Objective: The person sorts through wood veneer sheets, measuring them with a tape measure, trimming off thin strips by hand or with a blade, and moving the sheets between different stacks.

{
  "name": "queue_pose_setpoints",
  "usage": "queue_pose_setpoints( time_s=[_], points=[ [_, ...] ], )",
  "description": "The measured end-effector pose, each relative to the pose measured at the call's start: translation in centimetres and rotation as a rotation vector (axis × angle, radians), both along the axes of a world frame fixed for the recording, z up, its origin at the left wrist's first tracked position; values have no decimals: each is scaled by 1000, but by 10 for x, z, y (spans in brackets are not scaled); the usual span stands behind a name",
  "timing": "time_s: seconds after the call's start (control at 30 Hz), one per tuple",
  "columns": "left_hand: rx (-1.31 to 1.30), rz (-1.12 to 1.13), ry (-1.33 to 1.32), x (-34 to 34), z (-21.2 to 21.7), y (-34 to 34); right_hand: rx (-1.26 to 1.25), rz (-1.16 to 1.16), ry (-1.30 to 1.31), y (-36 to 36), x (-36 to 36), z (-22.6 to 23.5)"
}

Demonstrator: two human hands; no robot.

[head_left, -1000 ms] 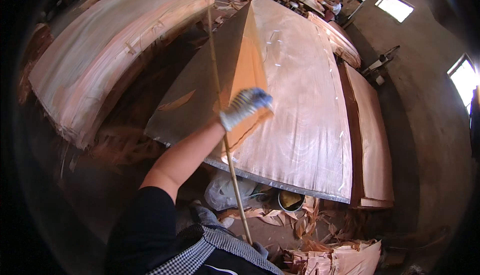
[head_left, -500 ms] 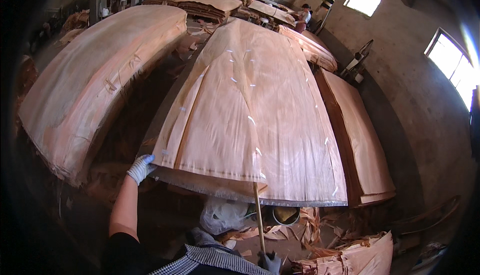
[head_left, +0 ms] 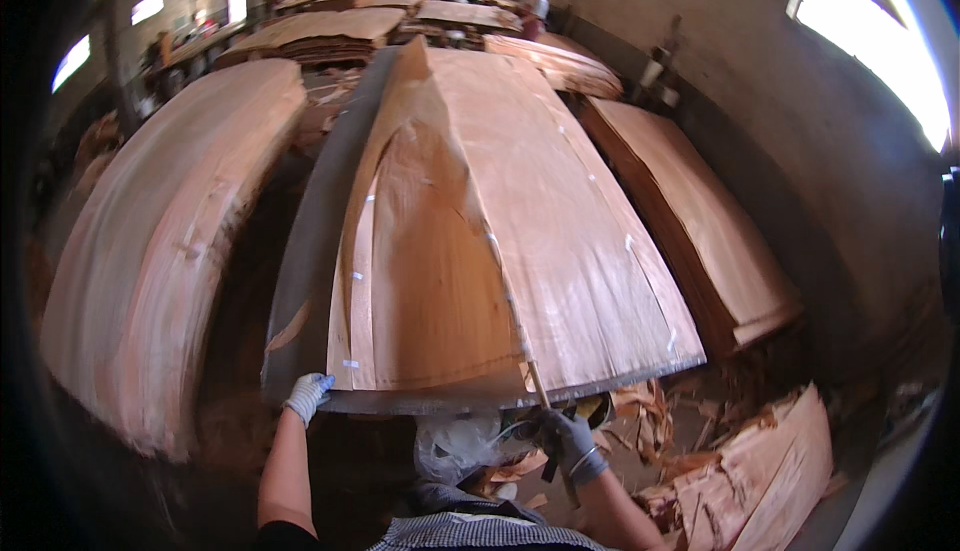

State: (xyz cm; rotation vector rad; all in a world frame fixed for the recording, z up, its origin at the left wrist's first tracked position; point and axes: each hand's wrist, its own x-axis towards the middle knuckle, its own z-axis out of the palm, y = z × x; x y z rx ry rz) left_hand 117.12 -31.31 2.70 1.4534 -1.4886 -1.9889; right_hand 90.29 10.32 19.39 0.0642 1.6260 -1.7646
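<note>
A large sheet of thin wood veneer (head_left: 575, 221), with short pale tape strips along its seams, lies over a long table. A raised fold runs lengthwise through its middle, shading the flatter left strip (head_left: 430, 281). My left hand (head_left: 309, 394), in a pale striped glove, closes its fingers at the near left corner of the veneer. My right hand (head_left: 574, 443), in a dark grey glove, is wrapped round a thin wooden stick (head_left: 540, 387). The stick's upper end meets the near end of the fold; how far it reaches beneath is hidden.
Stacks of veneer stand on the left (head_left: 170, 251) and right (head_left: 690, 206), with more behind. Below the table's near edge are a clear plastic bag (head_left: 455, 446), veneer scraps (head_left: 645, 416) and a veneer bundle (head_left: 760, 476). Far back is another person (head_left: 533, 13).
The view has shifted. My right hand has come up with the stick. The veneer's left part has moved rightward, baring a dark strip of table, and the middle fold stands higher.
</note>
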Motion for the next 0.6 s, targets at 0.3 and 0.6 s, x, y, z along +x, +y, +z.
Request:
queue_pose_setpoints(
  time_s=[0.3,0.6],
  points=[
    [79,-83,40,-132,31,72,-13,-54,-165,102,-120,47],
    [137,-244,126,-378,74,260,-13,-97,-174,303,-342,33]
  ],
)
